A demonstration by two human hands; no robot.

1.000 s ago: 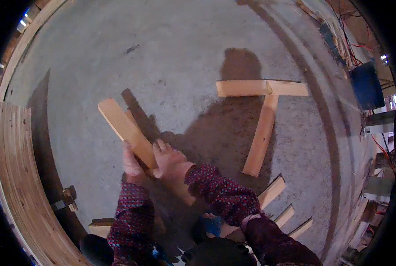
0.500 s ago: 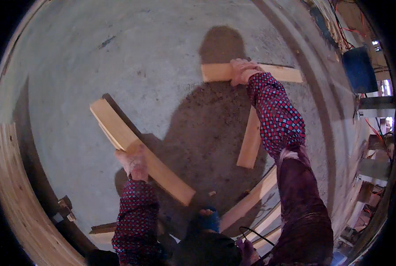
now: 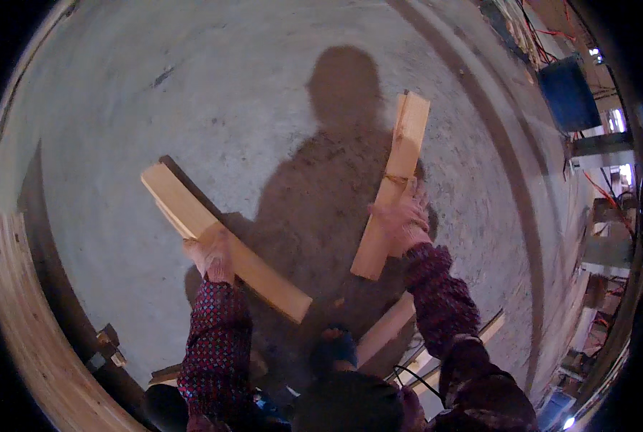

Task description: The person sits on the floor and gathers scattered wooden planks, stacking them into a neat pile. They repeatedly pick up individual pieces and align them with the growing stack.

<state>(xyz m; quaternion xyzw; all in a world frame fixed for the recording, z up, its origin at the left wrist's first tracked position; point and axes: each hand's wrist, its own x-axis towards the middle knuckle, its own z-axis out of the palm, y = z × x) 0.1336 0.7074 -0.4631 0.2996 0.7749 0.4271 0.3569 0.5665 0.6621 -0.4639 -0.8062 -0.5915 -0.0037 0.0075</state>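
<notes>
Wooden left board (image 3: pixel 191 205) fills the curled left hand (image 3: pixel 210 253). Right hand (image 3: pixel 403 219), wrapped around the right board (image 3: pixel 405 151), has swung it lengthwise and nearer.

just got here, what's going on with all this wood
The person's left hand grips a board that slants away to the left, with what looks like another piece beneath it. The right hand holds a second board, pointing forward and slightly right. The near ends of the two lie closer together than the far ones. Another plank lies by the right forearm.
</notes>
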